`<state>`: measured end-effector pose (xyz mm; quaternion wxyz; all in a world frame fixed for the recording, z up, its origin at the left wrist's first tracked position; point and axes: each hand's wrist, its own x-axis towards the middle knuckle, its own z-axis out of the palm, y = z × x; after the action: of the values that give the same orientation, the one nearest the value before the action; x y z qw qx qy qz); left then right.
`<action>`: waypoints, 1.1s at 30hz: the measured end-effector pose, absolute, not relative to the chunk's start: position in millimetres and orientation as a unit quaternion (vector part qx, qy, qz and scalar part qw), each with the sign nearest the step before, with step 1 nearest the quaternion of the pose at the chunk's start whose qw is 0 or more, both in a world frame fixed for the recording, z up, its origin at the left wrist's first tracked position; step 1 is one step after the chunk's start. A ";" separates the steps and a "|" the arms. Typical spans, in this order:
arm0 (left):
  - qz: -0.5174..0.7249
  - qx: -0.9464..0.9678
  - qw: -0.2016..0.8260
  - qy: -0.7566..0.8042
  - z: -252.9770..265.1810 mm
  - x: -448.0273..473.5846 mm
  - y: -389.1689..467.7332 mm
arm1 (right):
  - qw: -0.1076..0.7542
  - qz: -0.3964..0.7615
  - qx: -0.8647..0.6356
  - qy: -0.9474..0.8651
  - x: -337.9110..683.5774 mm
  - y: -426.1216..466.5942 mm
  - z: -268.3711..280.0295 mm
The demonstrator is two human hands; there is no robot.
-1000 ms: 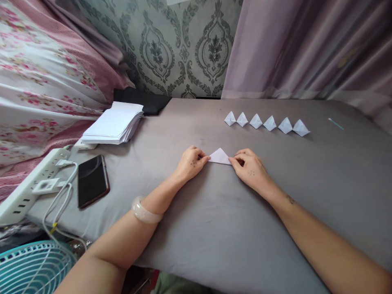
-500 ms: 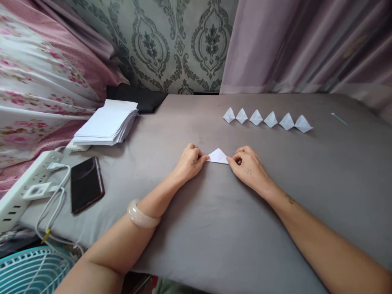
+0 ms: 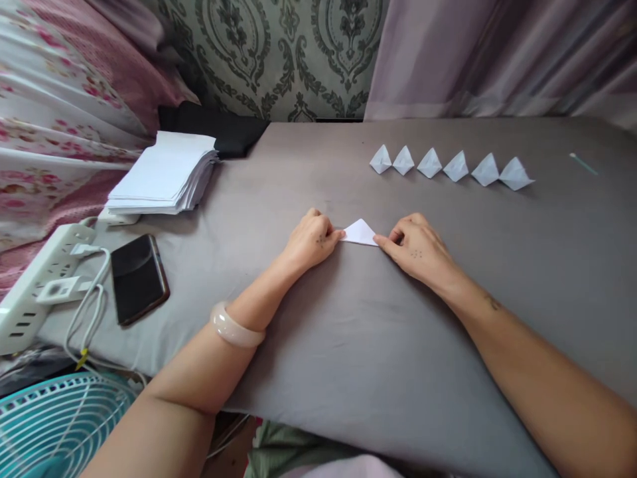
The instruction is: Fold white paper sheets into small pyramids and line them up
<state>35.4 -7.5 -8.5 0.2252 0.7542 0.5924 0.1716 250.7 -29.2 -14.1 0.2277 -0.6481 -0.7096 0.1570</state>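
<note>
A small white folded paper (image 3: 360, 232), triangular with its peak pointing away from me, is held just over the grey cloth. My left hand (image 3: 314, 239) pinches its left corner between thumb and fingers. At the opposite corner, my right hand (image 3: 414, 245) is closed in a pinch too, thumb along the paper's lower edge. Beyond my right hand, several folded paper boats (image 3: 456, 166) stand in a row, white and pointed at the top.
A stack of white paper (image 3: 162, 171) lies at the left by a black cloth (image 3: 213, 129). Nearer are a phone (image 3: 138, 279), a power strip (image 3: 37, 282) with cables and a turquoise fan (image 3: 60, 425). A cotton swab (image 3: 583, 163) rests at the far right.
The camera view has tilted downward, so everything sits higher in the picture. Both hands keep their pinch on the folded paper's corners, with little other movement.
</note>
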 end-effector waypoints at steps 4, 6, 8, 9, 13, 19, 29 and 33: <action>0.199 0.811 0.162 0.526 -11.5 36.7 -10.9 | 0.230 0.185 -0.624 -0.724 258.5 -26.7 -12.2; 0.183 0.851 0.132 0.473 -12.6 37.5 -11.2 | 0.229 0.195 -0.619 -0.725 261.3 -24.9 -10.7; 0.156 0.879 0.122 0.434 -13.0 37.9 -10.4 | 0.224 0.203 -0.623 -0.722 263.6 -22.8 -8.7; 0.145 0.885 0.122 0.426 -13.1 37.8 -9.7 | 0.221 0.213 -0.626 -0.717 264.4 -21.8 -7.6; 0.136 0.884 0.135 0.427 -14.5 36.7 -7.0 | 0.289 0.249 -0.647 -0.660 262.2 -21.9 -3.8; 0.148 0.881 0.134 0.428 -18.6 36.2 -4.6 | 0.319 0.139 -0.530 -0.773 230.8 -45.3 -2.5; 0.214 0.805 0.197 0.518 -16.7 31.0 -5.1 | 0.138 0.026 -0.528 -0.837 214.7 -63.8 -8.9; 0.237 0.758 0.214 0.569 -13.0 27.5 -6.9 | 0.099 0.020 -0.529 -0.842 215.3 -63.7 -5.7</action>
<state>27.5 -6.9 -13.0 0.2138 0.7583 0.5686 0.2366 215.3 -63.7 -5.7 0.0985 -0.5293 -0.8425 0.0198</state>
